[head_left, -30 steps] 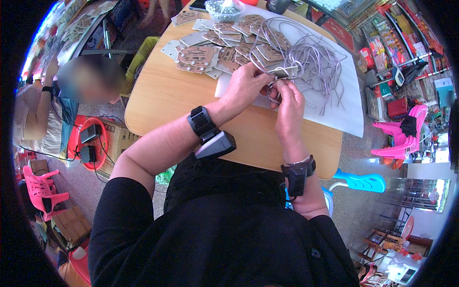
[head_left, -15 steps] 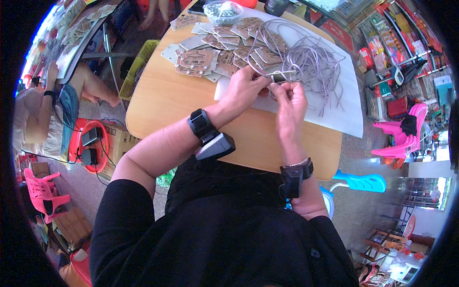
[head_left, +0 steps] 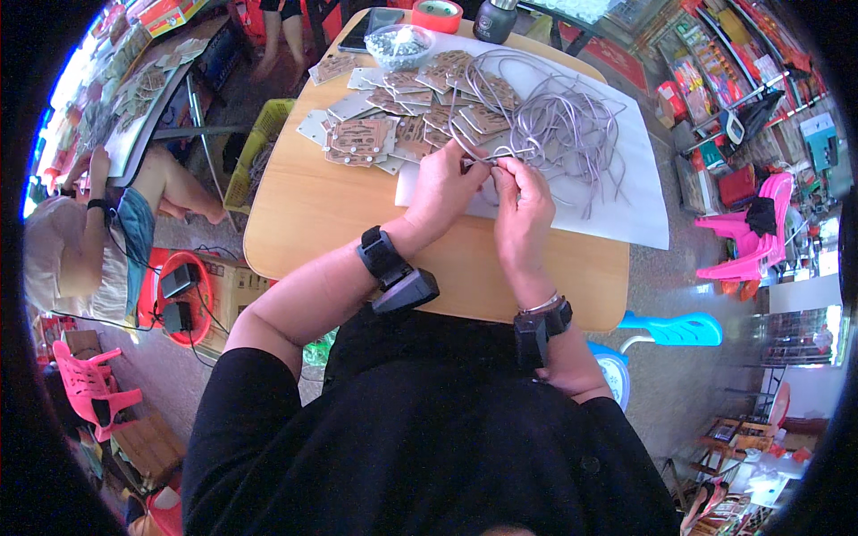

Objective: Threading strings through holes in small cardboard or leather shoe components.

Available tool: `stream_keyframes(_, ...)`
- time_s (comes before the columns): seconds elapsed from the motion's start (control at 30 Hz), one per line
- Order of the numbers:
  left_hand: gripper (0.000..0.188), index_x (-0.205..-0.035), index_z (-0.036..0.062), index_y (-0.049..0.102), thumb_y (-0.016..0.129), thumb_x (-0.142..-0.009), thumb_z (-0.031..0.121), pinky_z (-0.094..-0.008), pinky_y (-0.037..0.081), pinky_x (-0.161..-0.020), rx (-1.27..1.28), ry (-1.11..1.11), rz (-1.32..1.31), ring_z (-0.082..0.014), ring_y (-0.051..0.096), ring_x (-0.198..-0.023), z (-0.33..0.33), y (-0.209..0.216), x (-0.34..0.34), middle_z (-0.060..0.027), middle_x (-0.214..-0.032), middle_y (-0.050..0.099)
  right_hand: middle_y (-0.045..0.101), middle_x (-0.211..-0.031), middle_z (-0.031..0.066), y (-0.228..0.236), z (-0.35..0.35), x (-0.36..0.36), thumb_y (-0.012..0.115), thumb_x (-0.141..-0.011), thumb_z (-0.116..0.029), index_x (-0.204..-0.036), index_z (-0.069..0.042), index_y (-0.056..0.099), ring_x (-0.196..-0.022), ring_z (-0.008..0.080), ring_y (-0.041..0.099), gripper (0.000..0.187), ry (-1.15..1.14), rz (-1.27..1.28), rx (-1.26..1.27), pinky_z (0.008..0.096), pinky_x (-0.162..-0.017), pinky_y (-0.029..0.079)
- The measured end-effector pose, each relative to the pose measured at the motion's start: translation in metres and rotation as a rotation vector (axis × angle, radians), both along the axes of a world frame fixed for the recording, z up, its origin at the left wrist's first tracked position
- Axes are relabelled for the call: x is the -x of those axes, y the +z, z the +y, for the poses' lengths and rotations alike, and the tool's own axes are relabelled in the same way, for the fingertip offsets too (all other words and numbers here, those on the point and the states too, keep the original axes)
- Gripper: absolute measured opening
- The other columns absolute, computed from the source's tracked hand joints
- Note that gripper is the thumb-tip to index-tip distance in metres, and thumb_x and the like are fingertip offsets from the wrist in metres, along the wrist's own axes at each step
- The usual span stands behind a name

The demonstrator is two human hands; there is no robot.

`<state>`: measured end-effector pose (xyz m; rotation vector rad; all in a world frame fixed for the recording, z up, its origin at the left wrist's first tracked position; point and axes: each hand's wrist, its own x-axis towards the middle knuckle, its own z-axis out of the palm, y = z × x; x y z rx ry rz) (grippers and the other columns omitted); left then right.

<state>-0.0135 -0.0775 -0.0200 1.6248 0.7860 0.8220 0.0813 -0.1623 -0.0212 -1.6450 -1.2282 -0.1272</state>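
My left hand (head_left: 442, 188) and my right hand (head_left: 521, 213) meet over the near edge of a white sheet (head_left: 639, 214) on the table. Fingers of both hands are pinched on a thin grey cord (head_left: 458, 134), which loops up from the left fingertips. The fingers hide most of the spot where the cord runs between them. Just to the right lies a loose tangle of the same grey cords (head_left: 567, 134). Left of my hands, a heap of flat brown and grey printed pieces (head_left: 362, 140) has small white studs on some corners.
A clear bowl of small grey bits (head_left: 399, 48), a phone (head_left: 371, 27), a red tape roll (head_left: 437, 15) and a dark bottle (head_left: 494, 21) stand at the wooden table's (head_left: 299, 219) far edge. A person (head_left: 80, 241) sits at another table on the left, beyond a yellow basket (head_left: 259, 147).
The view has shifted slightly. My right hand is turned more inward, and its fingertips have come closer to the left ones, both still pinching cord.
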Motion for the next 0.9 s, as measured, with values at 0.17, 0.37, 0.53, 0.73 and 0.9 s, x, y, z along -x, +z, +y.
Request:
stream_keyframes(0.17,0.02,-0.097,0.0023,0.063,0.065,-0.08,0.012,-0.0277,0.047,-0.053,-0.199,0.063,0.059,-0.0124,0.061,-0.057,-0.001,0.0,0.003,-0.0079,-0.063,0.062,0.057,-0.082,0.008,0.005,-0.002,0.006,0.063,-0.084,-0.006,-0.089,-0.004,0.064,-0.071,0.0227,0.053,0.006,-0.046,0.073,-0.007,0.0329,-0.066,0.042)
stream_keyframes(0.37,0.016,-0.089,0.0009,0.063,0.064,-0.077,0.012,-0.0339,0.048,-0.056,-0.23,0.117,0.09,-0.0233,0.062,-0.062,0.003,0.01,0.01,-0.0146,-0.067,0.063,0.051,-0.078,0.0013,0.022,-0.018,0.013,0.06,-0.088,-0.006,-0.092,-0.004,0.062,-0.065,0.0108,0.047,0.005,0.131,0.372,-0.086,0.025,-0.062,0.039)
stream_keyframes(0.53,0.015,-0.079,-0.0017,0.062,0.062,-0.077,0.013,-0.0365,0.051,-0.06,-0.227,0.146,0.162,-0.0288,0.065,-0.062,0.013,-0.001,0.009,-0.0182,-0.069,0.064,0.052,-0.09,0.007,0.119,-0.03,0.013,0.048,-0.096,-0.017,-0.099,-0.002,0.053,-0.064,0.0135,0.054,0.016,0.893,0.871,-0.149,0.0268,-0.061,0.046)
stream_keyframes(0.73,0.01,-0.086,0.0006,0.06,0.061,-0.084,0.01,-0.0256,0.047,-0.05,0.009,-0.149,-0.014,-0.0098,0.06,-0.055,-0.002,0.011,0.008,-0.0043,-0.062,0.062,0.054,-0.099,0.0103,0.183,-0.018,-0.019,0.056,-0.091,-0.016,-0.112,-0.002,0.053,-0.068,0.0145,0.056,0.025,1.06,0.71,-0.441,0.0262,-0.065,0.046)
stream_keyframes(0.9,0.009,-0.087,0.0002,0.06,0.058,-0.086,0.009,-0.024,0.048,-0.049,0.232,-0.3,0.067,-0.0103,0.061,-0.053,0.01,0.006,0.011,-0.0034,-0.065,0.06,0.062,-0.095,0.0118,0.1,0.018,-0.059,0.059,-0.09,-0.011,-0.112,0.003,0.052,-0.075,0.0144,0.059,0.028,0.111,0.148,-0.073,0.0279,-0.068,0.048)
